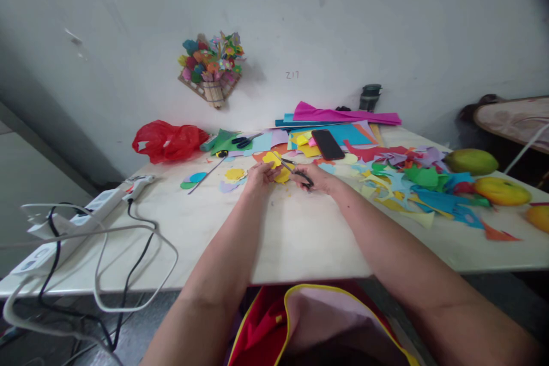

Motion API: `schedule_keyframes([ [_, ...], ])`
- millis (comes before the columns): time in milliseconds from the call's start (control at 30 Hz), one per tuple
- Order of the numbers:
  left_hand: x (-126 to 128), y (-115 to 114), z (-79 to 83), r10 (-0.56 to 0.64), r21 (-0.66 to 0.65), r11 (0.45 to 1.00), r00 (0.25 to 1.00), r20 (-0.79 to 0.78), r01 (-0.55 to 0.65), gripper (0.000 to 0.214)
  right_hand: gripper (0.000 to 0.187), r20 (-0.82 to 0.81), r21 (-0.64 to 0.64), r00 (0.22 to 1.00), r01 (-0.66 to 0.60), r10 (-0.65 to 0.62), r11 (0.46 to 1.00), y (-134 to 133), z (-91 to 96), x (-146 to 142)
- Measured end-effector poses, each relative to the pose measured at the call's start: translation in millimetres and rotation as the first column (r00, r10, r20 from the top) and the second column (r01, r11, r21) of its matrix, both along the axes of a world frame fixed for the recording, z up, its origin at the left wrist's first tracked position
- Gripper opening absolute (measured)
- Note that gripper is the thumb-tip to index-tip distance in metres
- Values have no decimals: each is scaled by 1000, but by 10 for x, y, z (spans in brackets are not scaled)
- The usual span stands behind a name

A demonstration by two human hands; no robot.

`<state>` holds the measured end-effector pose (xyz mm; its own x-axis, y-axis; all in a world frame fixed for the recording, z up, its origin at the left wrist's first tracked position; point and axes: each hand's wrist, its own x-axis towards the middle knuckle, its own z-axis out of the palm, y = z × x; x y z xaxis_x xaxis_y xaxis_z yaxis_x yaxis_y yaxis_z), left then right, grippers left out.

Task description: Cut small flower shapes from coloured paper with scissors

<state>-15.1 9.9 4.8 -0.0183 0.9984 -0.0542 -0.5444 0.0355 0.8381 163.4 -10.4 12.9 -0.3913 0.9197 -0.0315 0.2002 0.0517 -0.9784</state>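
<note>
Near the middle of the table, my left hand [260, 175] pinches a yellow paper flower cutout [271, 159]. My right hand [315, 177] is closed around the dark handles of a pair of scissors [303, 178], whose blades point left at the yellow paper. Another yellow paper piece [283, 174] shows just below the blades, between the hands. Left of my left hand lie scalloped yellow cutouts [235, 174], with a lilac paper piece [231, 186] partly beneath them. How far the blades are apart is too small to tell.
A phone [328, 144] lies behind my right hand among coloured sheets. Paper scraps [424, 180] and mangoes [472, 161] cover the right side. A red plastic bag [169, 142] and second scissors [244, 140] sit back left. A power strip [68, 234] with loose cables runs along the left edge.
</note>
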Motion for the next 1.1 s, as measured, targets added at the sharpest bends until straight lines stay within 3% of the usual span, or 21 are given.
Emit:
schedule_keyframes([
  [567, 12, -3, 15, 19, -28, 999, 1000, -12, -19, 13, 22, -28, -24, 1000, -2, 1, 1000, 31, -30, -9],
  [1100, 14, -23, 18, -16, -1, 1000, 1000, -10, 16, 16, 20, 17, -31, 999, 44, -43, 999, -71, 59, -22],
])
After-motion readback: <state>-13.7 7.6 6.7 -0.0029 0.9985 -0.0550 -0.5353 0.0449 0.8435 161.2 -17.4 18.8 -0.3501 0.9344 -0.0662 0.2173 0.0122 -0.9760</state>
